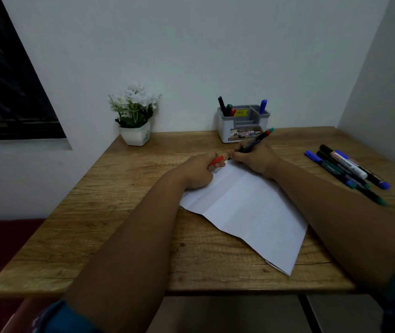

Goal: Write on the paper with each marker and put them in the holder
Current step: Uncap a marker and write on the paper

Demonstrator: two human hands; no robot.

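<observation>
- Wood-grain tabletop [129,236] carried a creased white paper [247,207], lying at an angle, its far corner under both hands.
- The right hand [255,159] gripped a black-barrelled marker [255,140], fingers curled round the lower barrel; the marker slanted up and away to the right, its red-and-green end raised in front of the holder, its tip down at the paper's far edge.
- The left hand [199,170] rested on the paper's far left part, its fingers pinching a red cap [216,160], which poked out toward the right hand's fingertips and lay just beside the marker's tip.
- Small handwriting showed on the paper near the left hand; too small to read.
- A white and grey holder [242,127] stood at the back of the tabletop, just beyond the right hand. Its left compartment held a black, a green and a red marker; a blue marker [263,106] stood in its right compartment.
- A cluster of loose markers [346,168], blue, green, black and one with a white barrel, lay on the tabletop well to the right of the paper, apart from both hands.
- A white pot of white flowers [135,116] stood at the back left against the wall.
</observation>
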